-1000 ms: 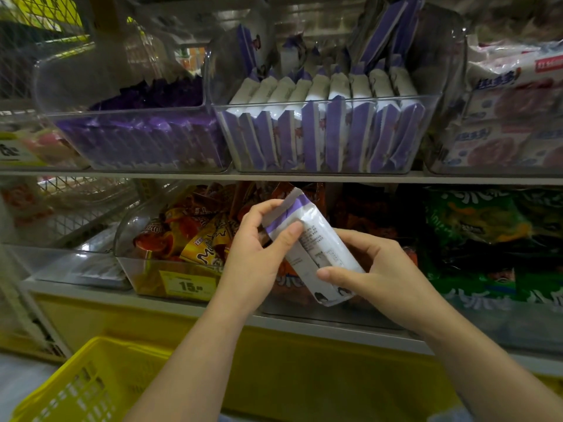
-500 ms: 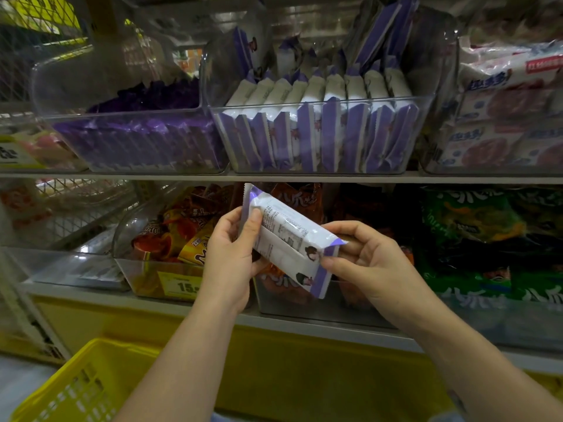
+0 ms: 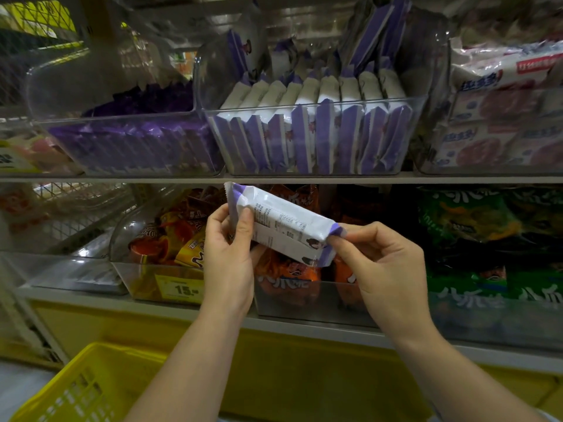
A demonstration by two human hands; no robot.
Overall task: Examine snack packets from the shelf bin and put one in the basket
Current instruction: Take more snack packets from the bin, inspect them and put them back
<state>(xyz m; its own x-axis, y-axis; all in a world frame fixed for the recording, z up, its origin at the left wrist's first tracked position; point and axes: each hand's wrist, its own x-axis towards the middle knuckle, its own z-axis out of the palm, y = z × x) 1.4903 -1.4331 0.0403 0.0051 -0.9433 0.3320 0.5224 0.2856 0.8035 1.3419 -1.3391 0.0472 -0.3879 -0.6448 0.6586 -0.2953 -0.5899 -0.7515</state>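
Basket [image 3: 76, 388], yellow plastic, sits nearest at lower left. Above it, the left hand [image 3: 228, 263] grips one end of a white-and-purple snack packet [image 3: 283, 226], thumb curled over its printed back. The right hand [image 3: 387, 269] pinches the opposite purple seal. Beyond, a clear shelf bin [image 3: 425, 74] holds matching packets upright.

packet [image 3: 283, 226] between left hand [image 3: 228, 263] and right hand [image 3: 385, 269], below the shelf bin [image 3: 432, 68]; basket [image 3: 76, 388] low at left
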